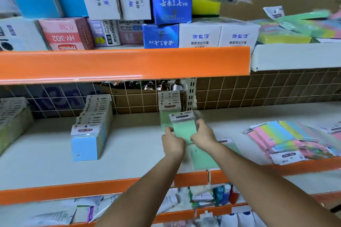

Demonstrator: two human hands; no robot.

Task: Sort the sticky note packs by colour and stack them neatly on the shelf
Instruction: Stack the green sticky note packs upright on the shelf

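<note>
Fingers of the left hand [172, 141] and right hand [202, 134] pinch the two side edges of one green pack [183, 129], holding it upright and square just in front of the green stack [168, 108] standing at the far middle of the shelf [129, 143], presumably so it can join its own colour evenly. Another green pack [203, 156] lies flat under the right forearm; the blue stack [90, 131] stands to the left, and the mixed unsorted packs [284, 138] lie to the right.

Pastel pack pile [295, 140] cut off right, top-shelf sponges [304, 24] blurred
</note>
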